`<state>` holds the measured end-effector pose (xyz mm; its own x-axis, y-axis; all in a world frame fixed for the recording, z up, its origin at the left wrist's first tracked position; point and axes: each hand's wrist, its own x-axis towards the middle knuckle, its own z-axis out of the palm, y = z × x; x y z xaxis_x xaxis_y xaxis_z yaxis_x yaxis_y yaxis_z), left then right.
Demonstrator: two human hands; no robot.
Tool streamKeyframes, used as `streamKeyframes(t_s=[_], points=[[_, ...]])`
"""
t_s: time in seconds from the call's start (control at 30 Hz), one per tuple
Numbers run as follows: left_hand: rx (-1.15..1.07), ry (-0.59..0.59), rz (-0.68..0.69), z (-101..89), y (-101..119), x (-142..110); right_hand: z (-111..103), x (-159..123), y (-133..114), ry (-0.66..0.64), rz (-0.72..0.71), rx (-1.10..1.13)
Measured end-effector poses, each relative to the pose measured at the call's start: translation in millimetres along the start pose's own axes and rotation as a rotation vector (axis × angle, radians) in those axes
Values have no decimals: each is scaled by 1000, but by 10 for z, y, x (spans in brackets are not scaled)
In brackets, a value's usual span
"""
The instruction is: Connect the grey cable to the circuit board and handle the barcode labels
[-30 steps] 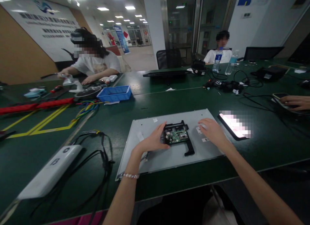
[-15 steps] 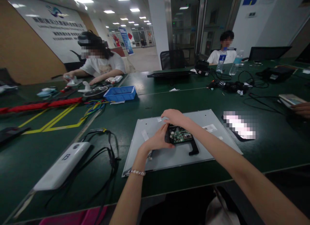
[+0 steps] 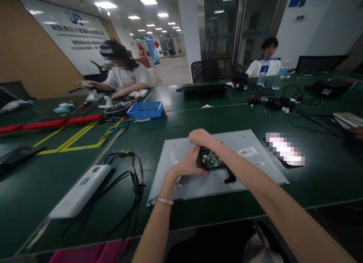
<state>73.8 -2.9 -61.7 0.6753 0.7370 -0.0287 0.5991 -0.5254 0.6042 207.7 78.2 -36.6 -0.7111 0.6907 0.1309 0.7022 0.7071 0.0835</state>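
Observation:
A grey flat display panel (image 3: pixel 255 173) lies back side up on the table, with white labels and strips of tape on it. On its middle sits a black bracket (image 3: pixel 230 176) carrying a green circuit board (image 3: pixel 211 160). My left hand (image 3: pixel 189 163) is closed around the left side of this bracket, thumb toward me and fingers at the far side. Crossing above it, my right hand (image 3: pixel 202 136) has its fingers curled down near the panel's far edge. Whatever may be in those fingers is hidden. My right forearm covers part of the board and bracket.
Right of the panel lies a lit phone (image 3: pixel 286 151). On the left are a white power bank (image 3: pixel 82 189) and black cables (image 3: pixel 137 187). Farther back stand a blue tray (image 3: pixel 146 110), a dark monitor (image 3: pixel 202 88) and water bottles (image 3: pixel 263 74). Other people sit around the table.
My right hand has moved left from the panel's right side, across the bracket to its far left, and its fingers have curled. My left hand keeps its hold. The view has shifted slightly left.

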Motion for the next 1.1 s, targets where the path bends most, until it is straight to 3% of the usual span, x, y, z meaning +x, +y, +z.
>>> streamKeyframes(t_s=[0.23,0.43,1.1], points=[[54,-46,-67,2,16,-28,-83,-522,235,152,186,96],[51,-43,-70,-2,6,-29,-32,-928,259,111,264,144],[36,-30,-54,16,-34,-23,105,-969,47,119,251,317]])
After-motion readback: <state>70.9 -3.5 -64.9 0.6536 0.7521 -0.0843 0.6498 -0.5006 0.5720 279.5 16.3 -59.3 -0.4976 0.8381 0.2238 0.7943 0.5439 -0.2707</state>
